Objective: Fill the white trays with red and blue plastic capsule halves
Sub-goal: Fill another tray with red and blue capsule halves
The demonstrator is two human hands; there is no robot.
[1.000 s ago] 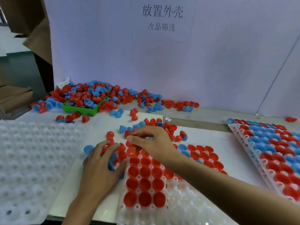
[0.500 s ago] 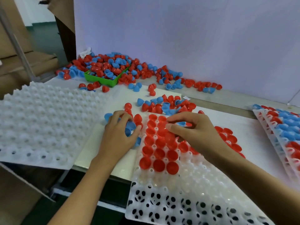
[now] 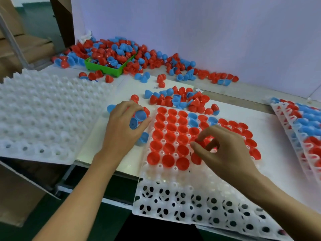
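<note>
Here, tray (image 3: 173, 188) overhanging table (image 3: 271, 136) edge

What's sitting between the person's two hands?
In the head view, seated red capsule halves in the middle white tray lie between the left hand and right hand.

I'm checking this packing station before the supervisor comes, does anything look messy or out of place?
Yes. The green bin at the back overflows, with red and blue capsule halves spilled loose along the wall. The tray being filled overhangs the table's front edge. A few blue halves sit among its red ones.
</note>
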